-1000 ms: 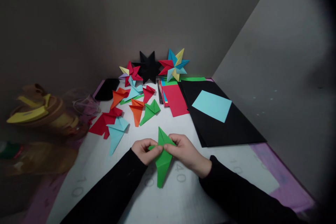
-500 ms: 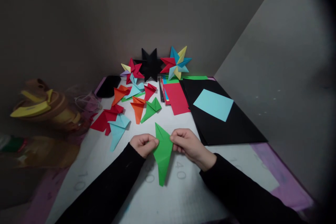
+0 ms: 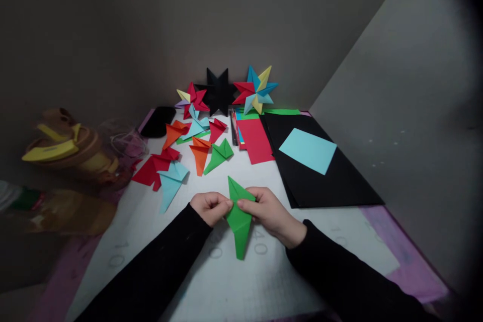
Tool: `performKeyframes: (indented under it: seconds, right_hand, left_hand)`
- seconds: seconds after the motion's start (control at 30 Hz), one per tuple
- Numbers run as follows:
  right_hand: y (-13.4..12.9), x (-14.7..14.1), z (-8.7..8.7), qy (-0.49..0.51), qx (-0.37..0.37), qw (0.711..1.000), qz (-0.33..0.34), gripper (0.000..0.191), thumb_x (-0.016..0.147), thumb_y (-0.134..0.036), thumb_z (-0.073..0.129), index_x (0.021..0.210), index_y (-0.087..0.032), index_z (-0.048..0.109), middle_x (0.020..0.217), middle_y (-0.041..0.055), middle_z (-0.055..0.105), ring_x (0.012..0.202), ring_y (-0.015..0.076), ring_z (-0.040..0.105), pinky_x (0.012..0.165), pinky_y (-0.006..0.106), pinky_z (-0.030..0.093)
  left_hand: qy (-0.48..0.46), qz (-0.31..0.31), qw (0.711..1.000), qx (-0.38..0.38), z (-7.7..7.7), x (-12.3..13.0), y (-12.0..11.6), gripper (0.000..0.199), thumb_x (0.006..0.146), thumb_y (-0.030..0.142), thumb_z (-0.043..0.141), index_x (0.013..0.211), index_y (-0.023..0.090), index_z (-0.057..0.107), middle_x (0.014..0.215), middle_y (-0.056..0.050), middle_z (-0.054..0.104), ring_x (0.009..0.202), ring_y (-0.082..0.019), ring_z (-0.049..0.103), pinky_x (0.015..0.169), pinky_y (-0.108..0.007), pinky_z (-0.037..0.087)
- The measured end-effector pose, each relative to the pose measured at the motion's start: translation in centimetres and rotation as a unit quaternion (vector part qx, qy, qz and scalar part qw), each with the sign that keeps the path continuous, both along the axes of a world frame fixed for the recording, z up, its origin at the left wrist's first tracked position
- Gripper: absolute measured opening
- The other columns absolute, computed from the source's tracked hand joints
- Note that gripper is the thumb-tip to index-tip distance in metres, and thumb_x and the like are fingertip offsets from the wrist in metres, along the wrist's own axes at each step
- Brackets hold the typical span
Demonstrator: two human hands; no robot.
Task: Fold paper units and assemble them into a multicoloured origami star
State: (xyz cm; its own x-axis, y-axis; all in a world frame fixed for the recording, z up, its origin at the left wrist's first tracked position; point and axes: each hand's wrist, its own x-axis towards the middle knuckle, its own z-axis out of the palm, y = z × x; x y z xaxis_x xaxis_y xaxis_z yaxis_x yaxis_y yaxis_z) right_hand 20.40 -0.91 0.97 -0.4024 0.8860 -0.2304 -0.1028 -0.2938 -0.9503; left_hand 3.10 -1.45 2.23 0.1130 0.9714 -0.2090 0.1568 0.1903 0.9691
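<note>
A folded green paper piece (image 3: pixel 240 220) is held above the white mat, its sharp tip pointing away from me and its narrow tail toward me. My left hand (image 3: pixel 211 207) pinches its left edge between thumb and fingers. On the right side my right hand (image 3: pixel 272 214) grips it, the thumb lying flat across the front and the fingers hidden behind. Just beyond lie a smaller folded green piece (image 3: pixel 219 155), an orange folded piece (image 3: pixel 199 155) and a light blue folded piece (image 3: pixel 172 182).
Three paper stars, one multicoloured (image 3: pixel 257 89), one black (image 3: pixel 218 91) and one mostly red (image 3: pixel 192 99), lean at the back wall. A light blue sheet (image 3: pixel 308 151) rests on a black folder (image 3: pixel 350 191). Red paper (image 3: pixel 256 142) lies beside it. A clay pot (image 3: pixel 85 146) stands left.
My right thumb has slid inward over the front of the green paper piece. The piece has shifted slightly right, and both hands still hold it.
</note>
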Motion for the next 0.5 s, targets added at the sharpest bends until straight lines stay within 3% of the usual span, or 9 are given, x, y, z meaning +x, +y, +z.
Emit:
performKeyframes:
  seconds: [0.1, 0.2, 0.37, 0.5]
  right_hand:
    - [0.0, 0.3, 0.0, 0.014, -0.012, 1.000, -0.008, 0.030, 0.073, -0.035, 0.069, 0.059, -0.014, 0.052, 0.048, -0.0062, 0.040, 0.044, 0.0061, 0.033, 0.043, 0.020, 0.022]
    - [0.4, 0.8, 0.0, 0.028, -0.028, 0.999, -0.007, 0.028, 0.071, -0.033, 0.069, 0.059, -0.013, 0.054, 0.046, -0.0060, 0.041, 0.042, 0.0059, 0.032, 0.041, 0.020, 0.020]
    - [1.2, 1.6, 0.2, 0.052, -0.054, 0.994, -0.085, 0.027, 0.066, -0.033, 0.072, 0.060, -0.014, 0.054, 0.045, -0.0064, 0.041, 0.039, 0.0053, 0.029, 0.038, 0.020, 0.017]
    - [0.8, 1.0, 0.2, 0.015, -0.042, 0.998, -0.054, 0.028, 0.068, -0.037, 0.070, 0.061, -0.015, 0.054, 0.047, -0.0061, 0.041, 0.041, 0.0068, 0.032, 0.041, 0.020, 0.020]
  left_hand:
    - [-0.025, -0.002, 1.000, -0.014, 0.3, 0.0, -0.1, 0.021, 0.065, 0.032, 0.064, 0.053, 0.014, 0.065, 0.045, -0.001, 0.063, 0.042, -0.011, 0.054, 0.046, -0.021, 0.042]
    - [-0.026, 0.005, 1.000, -0.011, 0.7, -0.3, 0.1, 0.019, 0.064, 0.029, 0.064, 0.053, 0.014, 0.066, 0.045, -0.001, 0.063, 0.042, -0.011, 0.055, 0.047, -0.021, 0.044]
    - [-0.020, 0.084, 0.996, 0.000, 0.8, -1.4, 1.1, 0.020, 0.065, 0.030, 0.064, 0.053, 0.014, 0.062, 0.045, 0.000, 0.062, 0.041, -0.010, 0.053, 0.041, -0.018, 0.038]
    - [-0.042, 0.093, 0.994, 0.028, 0.2, -0.7, 0.8, 0.027, 0.065, 0.038, 0.066, 0.074, 0.013, 0.065, 0.063, -0.006, 0.070, 0.050, -0.012, 0.057, 0.041, -0.018, 0.035]
